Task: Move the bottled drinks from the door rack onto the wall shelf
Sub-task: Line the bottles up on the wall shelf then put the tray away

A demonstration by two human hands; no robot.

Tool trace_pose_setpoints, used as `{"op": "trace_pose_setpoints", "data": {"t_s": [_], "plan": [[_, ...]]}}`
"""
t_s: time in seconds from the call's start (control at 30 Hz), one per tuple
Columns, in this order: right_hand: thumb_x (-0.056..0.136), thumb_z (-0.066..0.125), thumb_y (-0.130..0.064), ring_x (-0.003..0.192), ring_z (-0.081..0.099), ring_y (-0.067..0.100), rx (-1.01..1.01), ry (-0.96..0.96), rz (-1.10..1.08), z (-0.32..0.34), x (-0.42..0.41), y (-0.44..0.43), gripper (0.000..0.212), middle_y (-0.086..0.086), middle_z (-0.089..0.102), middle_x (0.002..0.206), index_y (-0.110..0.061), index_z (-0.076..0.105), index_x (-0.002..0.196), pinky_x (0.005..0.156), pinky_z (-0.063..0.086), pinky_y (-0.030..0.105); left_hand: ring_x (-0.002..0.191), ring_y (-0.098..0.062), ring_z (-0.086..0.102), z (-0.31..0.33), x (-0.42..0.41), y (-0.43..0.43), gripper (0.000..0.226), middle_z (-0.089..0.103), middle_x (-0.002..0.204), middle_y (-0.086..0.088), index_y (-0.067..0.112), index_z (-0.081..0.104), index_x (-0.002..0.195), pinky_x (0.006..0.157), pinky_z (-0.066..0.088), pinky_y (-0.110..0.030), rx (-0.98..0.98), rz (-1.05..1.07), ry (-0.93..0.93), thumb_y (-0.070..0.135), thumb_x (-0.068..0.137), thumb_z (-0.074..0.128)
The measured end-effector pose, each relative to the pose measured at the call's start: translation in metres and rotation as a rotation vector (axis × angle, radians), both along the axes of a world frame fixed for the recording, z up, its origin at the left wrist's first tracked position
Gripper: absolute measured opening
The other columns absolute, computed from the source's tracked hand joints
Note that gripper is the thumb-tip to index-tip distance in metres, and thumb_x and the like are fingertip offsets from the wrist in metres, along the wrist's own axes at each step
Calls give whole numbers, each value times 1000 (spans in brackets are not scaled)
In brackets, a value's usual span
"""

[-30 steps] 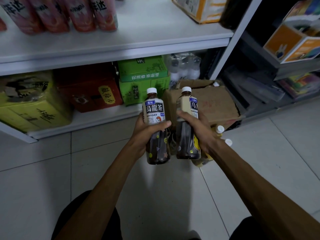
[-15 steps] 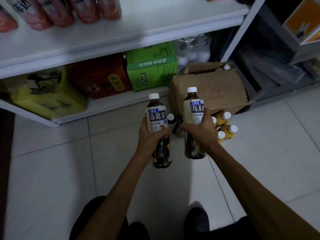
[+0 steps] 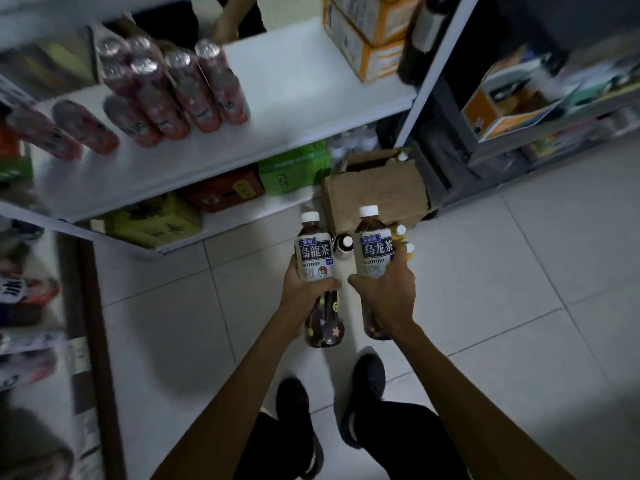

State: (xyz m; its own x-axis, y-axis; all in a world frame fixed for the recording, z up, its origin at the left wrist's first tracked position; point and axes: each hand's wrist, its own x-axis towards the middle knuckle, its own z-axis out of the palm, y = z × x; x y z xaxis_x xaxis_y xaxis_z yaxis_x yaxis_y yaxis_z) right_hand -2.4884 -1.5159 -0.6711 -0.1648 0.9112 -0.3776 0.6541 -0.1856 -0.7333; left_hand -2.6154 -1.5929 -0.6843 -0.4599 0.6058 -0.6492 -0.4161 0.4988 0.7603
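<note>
Hands each curled round upright bottle: left hand point(image 3: 309, 289) on left bottle point(image 3: 316, 252), right hand point(image 3: 389, 294) on right bottle point(image 3: 375, 252), not touching; shelf point(image 3: 294, 84) ahead, above hands; box point(image 3: 377, 195) beyond.

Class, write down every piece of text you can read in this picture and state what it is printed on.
"烏龍茶" and "SUNTORY": left bottle, held by the left hand.
"乌龙茶" and "SUNTORY": right bottle, held by the right hand.
Pink bottles, green carton, cardboard box: print too blurred to read.
</note>
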Motion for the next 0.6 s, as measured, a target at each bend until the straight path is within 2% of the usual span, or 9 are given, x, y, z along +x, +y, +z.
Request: {"op": "trace_pose_setpoints", "data": {"t_s": [0.1,0.2,0.3,0.37,0.47,0.6], "plan": [[59,83,-28,89,65,24,60,40,-16,82,-4,13,74,-3,64,99,-26,42,121,80,55,41,80,-27,67,80,-5,17,59,68,96,-15,5,55,113,66,59,-35,87,-13,77,-13,62,77],[59,83,-30,88,65,23,137,87,-32,170,-9,24,69,-6,63,95,-28,43,115,76,55,39,74,-15,67,169,-12,33,54,68,89,-5,7,56,110,60,56,-24,194,-33,140,-19,65,73],[56,78,-38,83,64,20,237,135,-61,257,-17,31,67,-6,64,94,-27,41,110,72,56,41,80,-21,66,260,-21,43,56,68,94,-12,3,55,114,63,57,-28,280,-44,183,-14,66,75],[55,77,-44,79,63,16,270,149,-63,316,-22,36,69,-9,62,91,-30,39,111,69,55,39,82,-20,67,322,-25,47,66,68,98,-12,5,54,118,66,57,-28,350,-41,215,-5,58,81],[64,82,-30,74,59,12,330,205,-35,403,-29,41,70,-17,57,84,-26,40,119,67,45,28,81,-19,67,407,-31,50,76,69,95,-9,7,55,113,69,57,-33,443,-47,255,8,43,82],[63,80,-29,80,65,23,460,271,-14,509,-39,40,65,-2,66,90,-25,40,114,71,53,37,62,-6,63,510,-36,48,57,65,75,3,7,53,106,56,51,-24,576,-69,359,-22,61,73]]}}
